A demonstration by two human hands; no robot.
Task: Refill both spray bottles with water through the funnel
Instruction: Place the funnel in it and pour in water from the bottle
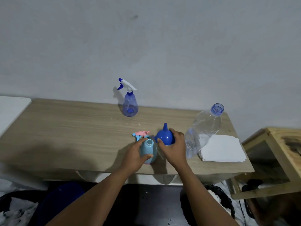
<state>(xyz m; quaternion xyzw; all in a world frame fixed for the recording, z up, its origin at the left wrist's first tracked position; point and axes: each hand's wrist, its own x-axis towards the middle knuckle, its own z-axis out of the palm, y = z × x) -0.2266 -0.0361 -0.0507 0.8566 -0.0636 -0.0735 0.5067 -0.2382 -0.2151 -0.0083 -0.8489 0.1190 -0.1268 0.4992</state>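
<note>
Your left hand [136, 154] is wrapped around the body of the pale bottle [149, 150], which stands in the middle of the table [73, 128], close to the near edge. Its neck is open and its sprayer [140, 134] lies just behind it. This bottle looks like thin, light plastic and I judge it is nearly empty, so it can tip easily. Hold it low on the wide body and leave the neck free. Your right hand [174, 147] grasps the funnel [164, 136], just right of the pale bottle, with the thumb on the near side of the bowl and the fingers over the far side. The funnel is upside down, spout pointing up, and seems to rest on the table. It should be stiff, smooth and very light, so take it by the bowl and turn it over before it goes into the neck. Both forearms reach forward from the near edge, with the hands turned a little toward each other. The blue bottle [130, 105] stands far, by the wall, with its sprayer on. The water bottle [203, 128] stands at the right, uncapped, beside some paper [223, 148]. It is probably heavy with soft walls, so grip its middle gently.
</note>
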